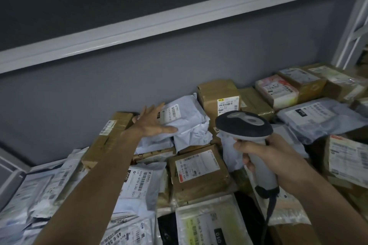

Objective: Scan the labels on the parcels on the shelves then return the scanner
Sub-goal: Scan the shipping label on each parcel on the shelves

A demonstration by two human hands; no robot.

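Observation:
A shelf full of parcels lies below me. My left hand (153,122) reaches to the back with straight, spread fingers and rests on a white poly-bag parcel (189,123) whose barcode label (172,113) faces up. My right hand (272,160) grips the handle of a grey-and-white barcode scanner (244,124). The scanner's dark head sits just right of that white parcel, and its cable (268,215) hangs down from the handle. In front of the white parcel a brown cardboard parcel (199,171) shows a label on top.
Brown boxes (219,95) and grey bags (318,117) with labels crowd the shelf to the right and front. A long brown box (108,137) lies left of my left arm. A grey wall stands behind, and a white shelf rail (159,24) runs overhead.

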